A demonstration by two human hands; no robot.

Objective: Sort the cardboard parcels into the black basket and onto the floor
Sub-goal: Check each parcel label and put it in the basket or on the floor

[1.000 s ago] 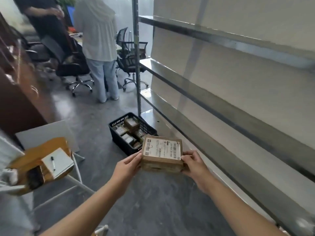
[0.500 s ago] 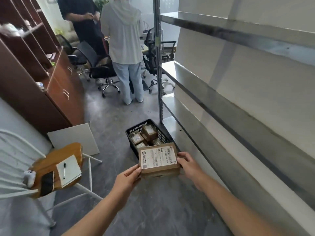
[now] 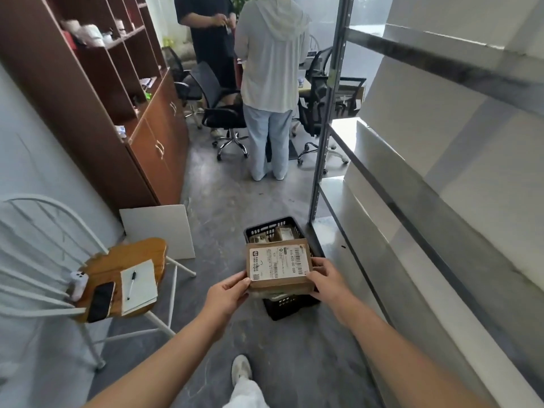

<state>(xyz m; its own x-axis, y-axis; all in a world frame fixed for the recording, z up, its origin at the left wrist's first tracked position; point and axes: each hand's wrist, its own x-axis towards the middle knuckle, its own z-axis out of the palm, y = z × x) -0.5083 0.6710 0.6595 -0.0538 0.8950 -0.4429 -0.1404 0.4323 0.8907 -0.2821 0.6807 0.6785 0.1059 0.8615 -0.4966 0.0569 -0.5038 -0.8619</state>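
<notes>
While left grip (image 3: 228, 293) and right grip (image 3: 326, 279) clasp one cardboard parcel (image 3: 278, 265), black basket (image 3: 284, 307) sits below them on grey floor (image 3: 294, 357); metal shelving (image 3: 323, 128) rightward, chair (image 3: 129, 254) leftward.

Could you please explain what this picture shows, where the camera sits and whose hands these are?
There is no machine: a person wears a camera on the head, looking forward and down, so the arms are their own. The left hand and the right hand hold a labelled cardboard parcel by its sides over the black basket, which stands on the floor and contains more parcels. On the left, a chair carries a phone and a notebook with a pen. Metal shelving runs along the right.
</notes>
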